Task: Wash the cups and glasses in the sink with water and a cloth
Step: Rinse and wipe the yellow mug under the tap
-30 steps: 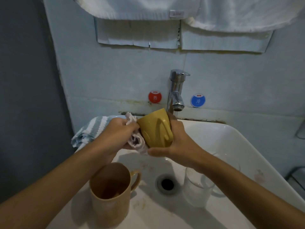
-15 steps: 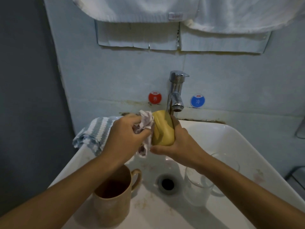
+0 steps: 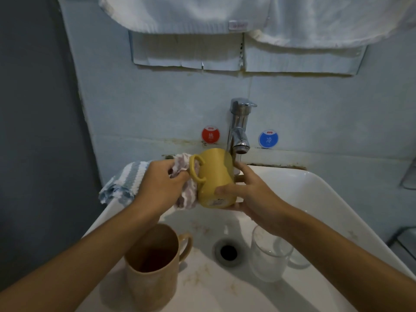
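Note:
My right hand (image 3: 252,194) grips a yellow mug (image 3: 213,176) over the white sink (image 3: 315,192), just under the tap (image 3: 239,131). The mug is tilted with its base toward me and its handle to the left. My left hand (image 3: 161,185) is closed on a pale striped cloth (image 3: 185,192) and presses it against the mug's left side by the handle. A tan mug (image 3: 153,266) stands upright in the basin at front left. A clear glass mug (image 3: 270,257) stands at front right, partly behind my right forearm.
The drain (image 3: 228,252) lies between the tan mug and the glass mug. A blue-and-white striped towel (image 3: 126,181) hangs over the sink's back left rim. Red (image 3: 210,135) and blue (image 3: 268,138) stickers flank the tap. White towels (image 3: 202,12) hang above.
The yellow mug has turned in my right hand, bringing its handle to the left and its base toward me. My left hand with the cloth shifted along the mug's left side.

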`<state>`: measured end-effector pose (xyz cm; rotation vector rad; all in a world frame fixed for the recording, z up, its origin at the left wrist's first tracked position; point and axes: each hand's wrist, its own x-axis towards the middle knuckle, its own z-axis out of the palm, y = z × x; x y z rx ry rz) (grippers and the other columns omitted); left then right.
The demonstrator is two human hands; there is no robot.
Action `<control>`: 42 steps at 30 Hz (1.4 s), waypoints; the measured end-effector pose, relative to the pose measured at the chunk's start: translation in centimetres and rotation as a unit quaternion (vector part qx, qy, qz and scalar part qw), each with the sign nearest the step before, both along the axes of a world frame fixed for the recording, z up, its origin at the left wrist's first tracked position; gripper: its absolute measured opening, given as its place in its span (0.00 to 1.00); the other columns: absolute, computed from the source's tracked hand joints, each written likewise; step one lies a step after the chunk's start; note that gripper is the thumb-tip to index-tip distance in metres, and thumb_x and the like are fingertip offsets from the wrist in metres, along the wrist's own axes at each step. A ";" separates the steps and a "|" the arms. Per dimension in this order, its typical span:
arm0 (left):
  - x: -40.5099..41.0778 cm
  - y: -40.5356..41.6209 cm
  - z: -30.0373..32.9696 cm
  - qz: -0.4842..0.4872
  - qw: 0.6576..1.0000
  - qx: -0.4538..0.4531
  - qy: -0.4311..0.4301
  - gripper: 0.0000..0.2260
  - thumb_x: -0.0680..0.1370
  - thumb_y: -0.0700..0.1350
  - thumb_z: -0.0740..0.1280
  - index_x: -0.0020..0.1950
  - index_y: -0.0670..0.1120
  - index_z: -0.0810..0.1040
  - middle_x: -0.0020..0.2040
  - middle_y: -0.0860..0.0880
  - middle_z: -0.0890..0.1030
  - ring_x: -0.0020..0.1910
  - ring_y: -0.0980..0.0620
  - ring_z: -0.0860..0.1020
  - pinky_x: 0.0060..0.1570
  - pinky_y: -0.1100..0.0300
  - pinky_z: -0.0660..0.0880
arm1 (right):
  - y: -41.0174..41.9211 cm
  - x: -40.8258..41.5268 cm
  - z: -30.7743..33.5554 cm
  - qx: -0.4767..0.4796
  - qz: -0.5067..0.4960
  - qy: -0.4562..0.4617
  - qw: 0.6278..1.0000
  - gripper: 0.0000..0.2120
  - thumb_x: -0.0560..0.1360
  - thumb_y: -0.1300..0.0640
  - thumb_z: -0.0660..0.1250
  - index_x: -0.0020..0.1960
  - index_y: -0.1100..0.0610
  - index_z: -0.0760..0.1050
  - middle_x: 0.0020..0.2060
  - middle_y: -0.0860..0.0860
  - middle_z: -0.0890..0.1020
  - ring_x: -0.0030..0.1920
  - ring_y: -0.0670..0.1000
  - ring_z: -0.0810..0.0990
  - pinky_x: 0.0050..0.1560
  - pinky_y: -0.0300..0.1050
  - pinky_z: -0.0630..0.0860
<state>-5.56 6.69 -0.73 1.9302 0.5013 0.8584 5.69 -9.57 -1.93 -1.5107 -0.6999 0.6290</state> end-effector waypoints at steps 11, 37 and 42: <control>-0.3 0.2 0.6 -0.145 0.895 -0.413 0.089 0.10 0.78 0.35 0.64 0.56 0.34 0.80 0.52 0.38 0.84 0.48 0.44 0.82 0.40 0.56 0.83 | -0.2 0.9 -0.5 -0.016 -0.041 -0.056 0.998 0.43 0.62 0.53 0.81 0.71 0.46 0.64 0.59 0.52 0.78 0.56 0.55 0.81 0.57 0.54 0.81; -0.5 0.3 1.1 0.109 0.988 -0.106 -0.039 0.05 0.79 0.40 0.63 0.49 0.41 0.78 0.36 0.47 0.78 0.35 0.52 0.77 0.31 0.62 0.71 | 0.3 -0.4 -0.2 -0.013 -0.084 -0.056 0.995 0.38 0.67 0.51 0.79 0.68 0.46 0.60 0.57 0.48 0.74 0.53 0.50 0.80 0.47 0.44 0.83; -0.8 -0.9 1.0 0.031 0.992 0.103 0.073 0.06 0.77 0.39 0.67 0.40 0.40 0.78 0.34 0.43 0.80 0.36 0.45 0.78 0.35 0.53 0.72 | 0.3 -1.2 -0.1 -0.044 -0.092 -0.126 0.987 0.42 0.67 0.50 0.79 0.71 0.45 0.56 0.60 0.46 0.71 0.55 0.47 0.77 0.50 0.43 0.80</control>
